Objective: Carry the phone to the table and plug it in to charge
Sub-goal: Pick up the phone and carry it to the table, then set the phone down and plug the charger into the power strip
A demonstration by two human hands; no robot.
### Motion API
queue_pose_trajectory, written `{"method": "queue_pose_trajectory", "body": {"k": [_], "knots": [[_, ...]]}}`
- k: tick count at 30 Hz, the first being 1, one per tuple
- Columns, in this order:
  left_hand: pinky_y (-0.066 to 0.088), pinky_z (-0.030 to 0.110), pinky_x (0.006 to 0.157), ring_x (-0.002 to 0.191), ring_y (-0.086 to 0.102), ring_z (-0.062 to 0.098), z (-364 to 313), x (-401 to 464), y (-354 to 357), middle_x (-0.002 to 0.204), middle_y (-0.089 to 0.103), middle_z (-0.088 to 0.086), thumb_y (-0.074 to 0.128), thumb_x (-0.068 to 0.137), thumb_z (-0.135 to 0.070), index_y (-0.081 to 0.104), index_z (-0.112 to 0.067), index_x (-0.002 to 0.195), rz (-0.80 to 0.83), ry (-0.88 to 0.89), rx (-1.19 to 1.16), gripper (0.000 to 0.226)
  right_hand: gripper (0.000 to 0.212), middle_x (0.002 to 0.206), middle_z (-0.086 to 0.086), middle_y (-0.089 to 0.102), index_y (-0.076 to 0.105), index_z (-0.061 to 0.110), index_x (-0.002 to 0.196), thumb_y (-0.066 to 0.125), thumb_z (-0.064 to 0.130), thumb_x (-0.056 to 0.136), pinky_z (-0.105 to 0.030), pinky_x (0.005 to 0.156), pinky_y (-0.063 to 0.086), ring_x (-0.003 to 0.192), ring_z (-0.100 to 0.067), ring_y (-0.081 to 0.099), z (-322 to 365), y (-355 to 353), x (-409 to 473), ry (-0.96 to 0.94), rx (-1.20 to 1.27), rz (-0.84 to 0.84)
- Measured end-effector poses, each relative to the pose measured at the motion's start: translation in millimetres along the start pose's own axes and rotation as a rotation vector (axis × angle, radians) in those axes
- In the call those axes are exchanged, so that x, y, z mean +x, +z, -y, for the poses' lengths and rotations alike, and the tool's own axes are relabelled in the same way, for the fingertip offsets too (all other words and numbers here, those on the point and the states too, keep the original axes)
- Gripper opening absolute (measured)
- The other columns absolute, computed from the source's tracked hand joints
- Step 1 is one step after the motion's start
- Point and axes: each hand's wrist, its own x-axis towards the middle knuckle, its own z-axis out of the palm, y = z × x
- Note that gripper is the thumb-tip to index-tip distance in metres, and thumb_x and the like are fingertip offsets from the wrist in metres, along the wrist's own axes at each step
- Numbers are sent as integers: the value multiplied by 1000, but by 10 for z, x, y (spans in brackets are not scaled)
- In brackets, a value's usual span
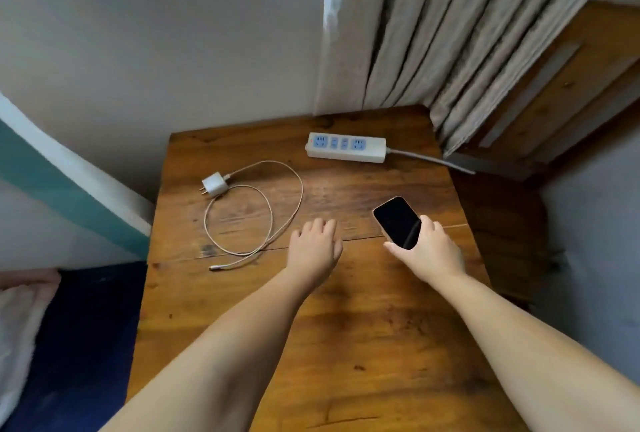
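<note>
Phone [397,222], screen up and dark, is held in the right hand [427,251], the fingers wrapped round its near end so that most of the body juts away toward the far left, its long axis slanted across the table [363,345]. Whether its far corner already touches the wood cannot be told. The left hand [314,247] is seen empty, fingers loosely spread and palm down, low over the boards between the phone and the cable [266,209]. The cable's free connector [216,268] lies to the near left of that hand, close to the table's left edge, so the left hand is judged the nearer one for fetching it, while the phone's charging end is hidden inside the right grip. The white adapter [215,184] rests unplugged at the far end of the loop, prongs pointing left. The power strip [346,147] lies well beyond both hands along the far edge, sockets upward. Bare wood between phone and strip appears to leave ample room for setting down.
</note>
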Motion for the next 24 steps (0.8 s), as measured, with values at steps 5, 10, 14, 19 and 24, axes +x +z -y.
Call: {"method": "queue_pose_trajectory", "body": {"k": [5, 10, 14, 19, 24], "knots": [[31, 44, 101, 126, 38, 30, 50, 596, 362, 136, 46, 11, 38, 94, -34, 43, -16, 128, 36, -5, -83, 38, 85, 120, -8, 56, 40, 16, 127, 61, 70, 66, -34, 68, 52, 102, -28, 59, 51, 298, 380, 60, -50, 6], [6, 46, 117, 143, 17, 27, 182, 557, 801, 155, 25, 13, 31, 96, -38, 26, -17, 145, -13, 88, -15, 54, 89, 129, -9, 52, 33, 15, 135, 63, 65, 68, -40, 85, 50, 116, -28, 51, 65, 537, 532, 39, -71, -69], [6, 46, 117, 144, 16, 26, 210, 554, 910, 156, 24, 11, 22, 94, -42, 22, -18, 147, -61, 102, -6, 58, 89, 133, -9, 51, 35, 14, 135, 65, 64, 68, -43, 96, 42, 122, -28, 44, 8, 664, 552, -50, -113, -132], [3, 46, 118, 145, 11, 24, 228, 531, 939, 158, 18, 10, 20, 94, -42, 15, -20, 148, -44, 96, -1, 58, 86, 133, -12, 48, 37, 12, 134, 65, 61, 69, -48, 97, 38, 122, -31, 42, -33, 746, 538, -62, -133, -152], [0, 45, 117, 146, 8, 23, 227, 545, 938, 158, 16, 9, 19, 95, -44, 13, -21, 148, -23, 83, 6, 58, 86, 134, -11, 46, 38, 14, 134, 63, 65, 68, -48, 97, 37, 122, -30, 41, -46, 751, 575, -59, -164, -135]]}}
